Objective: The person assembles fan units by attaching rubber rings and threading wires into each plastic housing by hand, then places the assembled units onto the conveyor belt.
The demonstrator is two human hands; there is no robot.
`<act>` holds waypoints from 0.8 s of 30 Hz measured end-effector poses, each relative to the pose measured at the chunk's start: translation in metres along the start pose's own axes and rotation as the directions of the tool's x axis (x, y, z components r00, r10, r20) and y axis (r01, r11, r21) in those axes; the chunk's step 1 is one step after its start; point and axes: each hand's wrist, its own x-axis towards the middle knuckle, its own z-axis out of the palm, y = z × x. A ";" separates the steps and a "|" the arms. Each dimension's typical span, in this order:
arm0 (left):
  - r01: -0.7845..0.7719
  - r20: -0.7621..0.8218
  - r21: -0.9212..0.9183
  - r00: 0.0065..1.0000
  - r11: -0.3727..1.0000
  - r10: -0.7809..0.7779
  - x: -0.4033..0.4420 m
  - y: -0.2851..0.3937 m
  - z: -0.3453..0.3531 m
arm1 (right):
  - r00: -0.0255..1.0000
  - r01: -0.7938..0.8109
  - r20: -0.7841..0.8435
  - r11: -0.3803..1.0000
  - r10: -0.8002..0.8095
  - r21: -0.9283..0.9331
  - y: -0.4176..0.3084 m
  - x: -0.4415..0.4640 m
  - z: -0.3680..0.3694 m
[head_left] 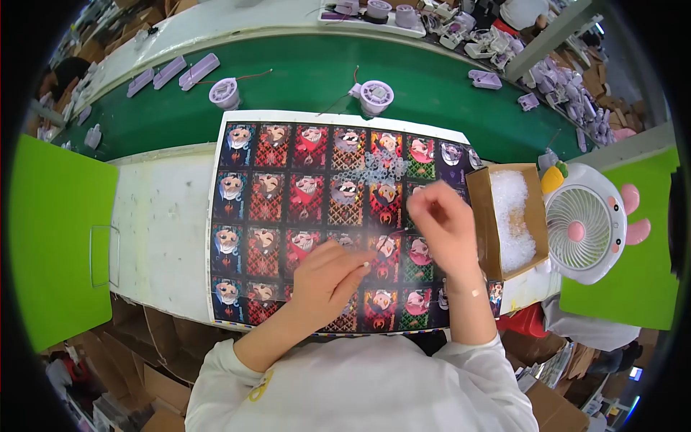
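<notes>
My left hand (327,279) hovers over the middle of a sheet printed with cartoon character cards (234,209). Its index finger and thumb are pinched together, with a tiny pale speck at the thumb tip that is too small to name. To the right, my right hand (445,225) is raised over the sheet, fingers curled into a pinch; whatever it holds, if anything, is hidden. Just beyond the hands, a loose pile of small clear ring-like pieces (374,170) lies on the sheet.
An open cardboard box (489,223) of clear small pieces stands at right, beside a white rabbit-eared fan (579,223). Behind runs a green conveyor belt (302,79) carrying lilac round housings (376,96) with wires. Lilac casings (199,70) lie further left. Green panels (65,237) flank the bench.
</notes>
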 end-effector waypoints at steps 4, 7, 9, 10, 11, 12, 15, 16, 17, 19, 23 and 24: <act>-0.237 0.003 0.091 0.971 0.967 0.238 0.018 0.007 -0.002 | 0.969 0.069 0.219 0.978 -0.113 0.199 -0.041 -0.035 -0.003; -0.327 0.044 0.141 0.945 0.935 0.324 0.023 0.010 0.003 | 0.976 0.042 0.195 0.967 -0.093 0.253 -0.040 -0.048 0.004; -0.359 0.040 0.145 0.933 0.922 0.357 0.023 0.009 0.007 | 0.976 0.008 0.206 0.965 -0.064 0.261 -0.037 -0.051 0.003; -0.358 0.049 0.139 0.934 0.923 0.355 0.022 0.008 0.008 | 0.976 -0.009 0.213 0.964 -0.050 0.266 -0.036 -0.053 0.003; -0.357 0.056 0.133 0.934 0.925 0.352 0.022 0.007 0.009 | 0.972 -0.102 0.235 0.937 0.023 0.333 -0.038 -0.055 0.004; -0.356 0.064 0.127 0.934 0.926 0.350 0.022 0.007 0.009 | 0.961 -0.194 0.262 0.898 0.092 0.395 -0.041 -0.056 0.003; -0.360 0.067 0.131 0.933 0.924 0.354 0.020 0.007 0.011 | 0.938 -0.311 0.288 0.827 0.190 0.468 -0.045 -0.060 0.003; -0.367 0.067 0.138 0.930 0.920 0.361 0.020 0.007 0.012 | 0.935 -0.327 0.286 0.817 0.207 0.476 -0.046 -0.061 0.004; -0.372 0.068 0.143 0.928 0.917 0.366 0.020 0.006 0.012 | 0.931 -0.352 0.263 0.803 0.251 0.480 -0.048 -0.062 0.006; -0.387 0.075 0.180 0.922 0.904 0.380 0.018 0.005 0.013 | 0.915 -0.403 0.217 0.773 0.340 0.490 -0.052 -0.065 0.010; -0.421 0.076 0.275 0.906 0.864 0.417 0.016 0.003 0.014 | 0.997 -0.031 0.062 0.997 0.035 -0.068 -0.046 -0.068 0.009; -0.429 0.070 0.291 0.901 0.855 0.428 0.016 0.003 0.015 | 0.998 0.025 0.063 0.991 -0.017 -0.130 -0.046 -0.068 0.009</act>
